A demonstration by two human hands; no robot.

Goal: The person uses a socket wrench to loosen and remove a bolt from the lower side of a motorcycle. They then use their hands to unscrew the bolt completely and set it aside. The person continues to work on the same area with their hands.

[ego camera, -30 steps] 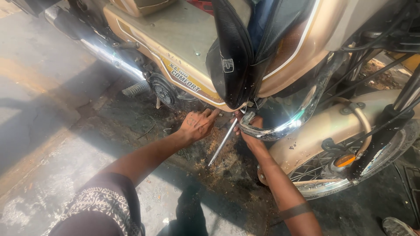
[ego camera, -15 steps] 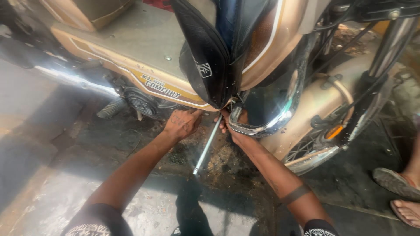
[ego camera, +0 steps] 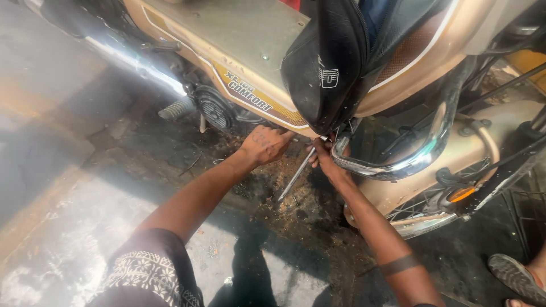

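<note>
A tan moped (ego camera: 239,51) stands over me, seen from below its frame. My left hand (ego camera: 266,143) presses flat against the underside of the body panel, fingers spread. My right hand (ego camera: 325,158) grips the top of a long metal rod-like tool (ego camera: 296,175) that slants down to the left from under the frame. Just above both hands hangs a black bag (ego camera: 330,68). A chrome guard bar (ego camera: 409,162) curves right beside my right hand.
The front wheel and tan mudguard (ego camera: 455,193) lie at the right. A chrome exhaust pipe (ego camera: 136,59) and footrest (ego camera: 176,108) are at the upper left. The ground is oily and dirty concrete (ego camera: 68,187). Another person's sandalled foot (ego camera: 520,278) shows at the bottom right.
The view has shifted, so the moped sits further right and closer. Both hands stay under the frame, the right one still on the rod.
</note>
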